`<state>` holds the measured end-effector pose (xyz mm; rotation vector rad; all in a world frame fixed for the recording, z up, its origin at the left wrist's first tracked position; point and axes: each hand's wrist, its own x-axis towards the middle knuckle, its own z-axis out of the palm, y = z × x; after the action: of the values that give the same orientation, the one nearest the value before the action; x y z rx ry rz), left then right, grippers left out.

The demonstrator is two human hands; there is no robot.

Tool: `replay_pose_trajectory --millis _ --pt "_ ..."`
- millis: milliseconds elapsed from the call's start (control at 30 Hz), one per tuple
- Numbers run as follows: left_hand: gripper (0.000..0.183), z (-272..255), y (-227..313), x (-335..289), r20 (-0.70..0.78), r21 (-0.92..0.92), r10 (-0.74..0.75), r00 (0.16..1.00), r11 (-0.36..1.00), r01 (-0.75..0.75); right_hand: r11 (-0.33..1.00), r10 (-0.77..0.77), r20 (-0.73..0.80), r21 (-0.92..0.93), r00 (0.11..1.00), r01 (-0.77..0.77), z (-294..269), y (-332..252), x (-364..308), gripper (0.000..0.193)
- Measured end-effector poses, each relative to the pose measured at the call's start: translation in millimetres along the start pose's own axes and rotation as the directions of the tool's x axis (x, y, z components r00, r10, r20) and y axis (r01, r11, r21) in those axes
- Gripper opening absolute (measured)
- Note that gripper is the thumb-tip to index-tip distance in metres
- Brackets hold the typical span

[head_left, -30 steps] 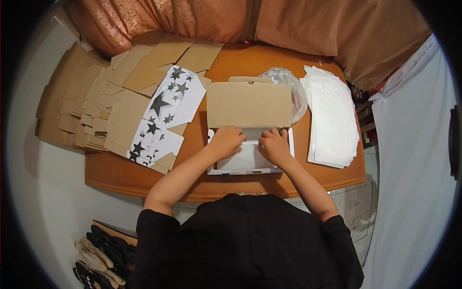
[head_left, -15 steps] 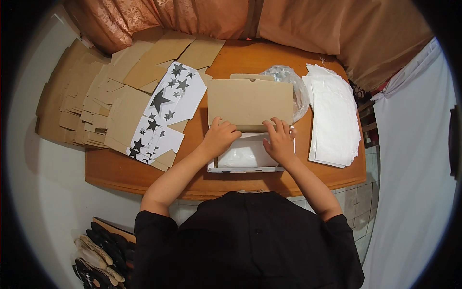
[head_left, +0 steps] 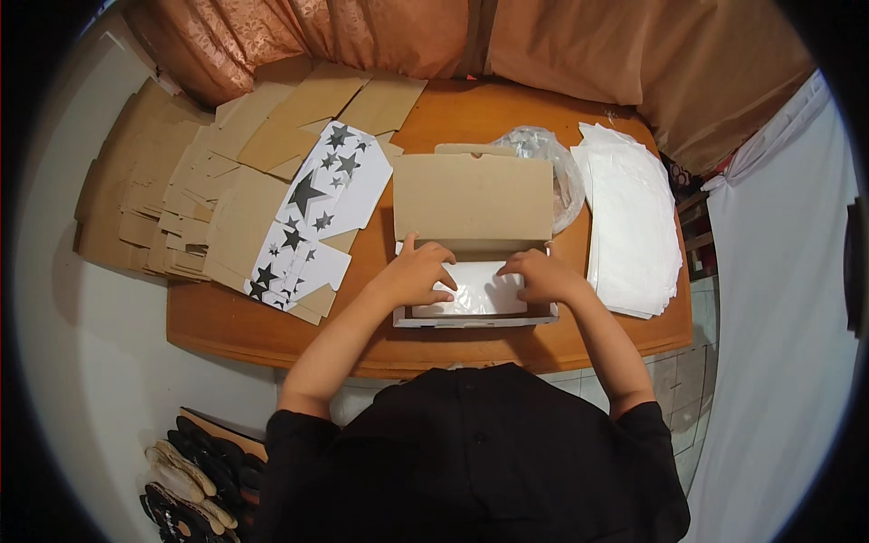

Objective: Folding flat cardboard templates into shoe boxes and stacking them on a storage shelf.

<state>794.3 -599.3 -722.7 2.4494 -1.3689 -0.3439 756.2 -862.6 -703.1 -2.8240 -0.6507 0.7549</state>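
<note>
An open cardboard box (head_left: pixel 472 204) stands in front of me, brown inside, its lid raised and leaning away. In it lies a white, shiny plastic-wrapped packet (head_left: pixel 480 297). My left hand (head_left: pixel 419 274) is over the box's left side, fingers apart, their tips at the packet's left end. At the other end, my right hand (head_left: pixel 545 275) reaches in over the right wall with bent, parted fingers near the packet's upper right. Neither hand is closed round anything; whether the fingertips press on the packet cannot be made out.
Flat cardboard blanks (head_left: pixel 195 195) lie piled on the left of the wooden table (head_left: pixel 434 351), topped by a white blank with black stars (head_left: pixel 312 213). A clear plastic bag (head_left: pixel 566 181) sits behind the box. White sheets (head_left: pixel 632 231) are stacked to the right. Shoes (head_left: pixel 195 475) are at lower left.
Both hands have come down from the lid's fold into the box, toward the packet's ends. The lid stays up. The packet now looks flatter and straighter-edged, and more of it shows.
</note>
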Motion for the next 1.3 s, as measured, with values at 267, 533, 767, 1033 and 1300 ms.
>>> replay_pose_trajectory --millis 267,533,767,1033,1300 --pt "0.021 -12.2 50.5 14.5 -0.295 -0.266 -0.266 0.918 0.945 0.188 0.873 0.304 -0.755 0.465 0.580 0.148 -29.9 83.7 -9.0 0.021" --pt "0.023 3.6 66.2 78.7 -0.521 -0.287 -0.473 0.710 0.881 0.377 0.889 0.457 -0.730 0.383 0.508 -0.250 16.7 151.7 60.5 0.016" --pt "0.018 16.7 79.9 129.0 -0.441 -0.332 -0.379 0.814 0.911 0.245 0.788 0.610 -0.551 0.497 0.570 -0.362 12.7 173.8 129.2 0.026" --pt "0.020 26.9 87.0 113.5 -0.401 -0.377 -0.402 0.823 0.891 0.252 0.672 0.704 -0.399 0.642 0.588 -0.368 11.6 175.1 107.5 0.021" --pt "0.018 6.0 62.6 43.2 -0.465 -0.404 -0.523 0.714 0.843 0.354 0.702 0.575 -0.612 0.710 0.542 0.056 23.3 108.5 7.3 0.020"
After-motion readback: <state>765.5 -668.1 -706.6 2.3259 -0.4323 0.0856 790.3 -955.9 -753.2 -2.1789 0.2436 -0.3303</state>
